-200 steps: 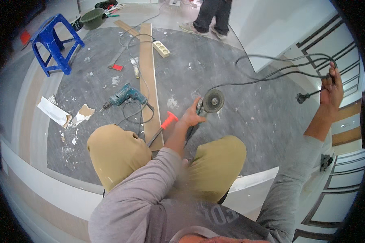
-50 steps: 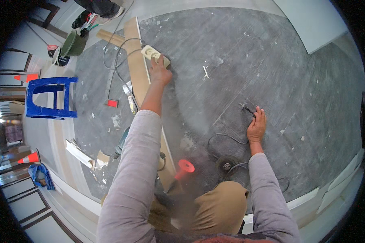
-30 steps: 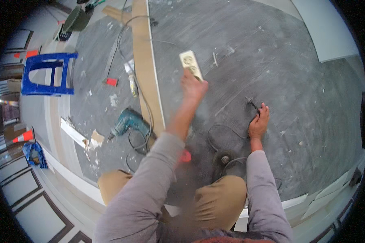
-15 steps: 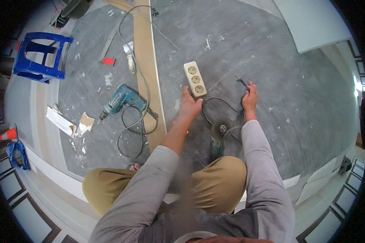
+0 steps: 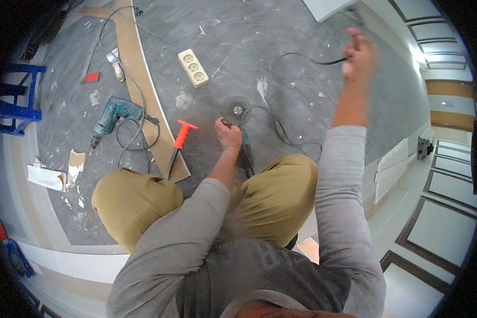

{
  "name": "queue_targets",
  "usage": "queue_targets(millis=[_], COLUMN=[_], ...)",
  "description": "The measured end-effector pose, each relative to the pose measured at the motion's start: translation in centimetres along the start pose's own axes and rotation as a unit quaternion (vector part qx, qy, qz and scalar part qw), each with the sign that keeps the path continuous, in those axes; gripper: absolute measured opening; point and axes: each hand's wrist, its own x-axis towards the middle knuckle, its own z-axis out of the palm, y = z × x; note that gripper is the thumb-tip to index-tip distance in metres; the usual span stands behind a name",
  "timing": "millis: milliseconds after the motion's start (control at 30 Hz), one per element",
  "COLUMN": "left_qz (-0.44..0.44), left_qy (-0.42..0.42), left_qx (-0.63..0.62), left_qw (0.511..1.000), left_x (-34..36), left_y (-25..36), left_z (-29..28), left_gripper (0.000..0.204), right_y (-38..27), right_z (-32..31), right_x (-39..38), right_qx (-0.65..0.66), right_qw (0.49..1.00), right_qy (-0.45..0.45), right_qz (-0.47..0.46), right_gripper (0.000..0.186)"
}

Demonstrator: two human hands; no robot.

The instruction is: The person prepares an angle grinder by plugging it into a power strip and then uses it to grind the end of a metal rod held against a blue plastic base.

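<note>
My right hand (image 5: 359, 55), blurred by motion, is raised at the upper right and closed on a black power cord (image 5: 323, 62). The cord sags from it toward the floor; whatever sits inside the fist is hidden. My left hand (image 5: 229, 133) has its fingers curled beside an angle grinder, and I cannot make out anything in them. The angle grinder's round disc (image 5: 238, 110) faces up, its teal body partly behind that hand. Farther off lies a cream three-socket power strip (image 5: 193, 68), touched by neither hand. An orange-handled chisel (image 5: 181, 139) lies left of my left hand.
A teal drill (image 5: 116, 116) with a looped cord lies at the left, by a long brown board (image 5: 135, 58). Beyond it are a scraper (image 5: 116, 66) and a red-handled tool (image 5: 91, 78). A blue stool (image 5: 18, 103) stands far left. Torn scraps (image 5: 46, 177) litter the grey floor.
My right hand has lifted up and away to the right, drawing the cord along. The left hand has left the power strip's near end, curled, and come beside the grinder. The view has shifted right.
</note>
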Motion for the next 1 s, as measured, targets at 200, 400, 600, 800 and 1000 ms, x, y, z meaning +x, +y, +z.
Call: queue_targets(millis=[200, 400, 600, 800, 1000], left_qz=[0.019, -0.004, -0.112, -0.026, 0.146], left_qy=[-0.057, -0.12, -0.16, -0.095, -0.055], left_qx=[0.088, 0.247, 0.176, 0.075, 0.044], left_qw=[0.994, 0.962, 0.965, 0.992, 0.987], left_x=[-2.7, -4.7, -3.7, -0.8, -0.5], left_y=[-1.8, 1.5, 0.3, -1.5, 9.5], left_z=[0.9, 1.6, 3.3, 2.3, -2.6], left_gripper=[0.073, 0.092, 0.095, 0.099, 0.096], right_y=[-16.7, -19.4, -20.9, -23.1, -19.8], right_z=[-3.6, -5.2, -5.3, -4.0, -2.4], right_x=[-5.1, -7.5, -9.9, -12.1, -12.0], right_qx=[0.042, 0.064, 0.039, 0.065, 0.054], right_qw=[0.951, 0.95, 0.956, 0.959, 0.988], right_qy=[0.212, 0.193, 0.156, 0.159, 0.089], right_qz=[-0.222, -0.238, -0.243, -0.224, -0.11], right_gripper=[0.022, 0.026, 0.024, 0.022, 0.01])
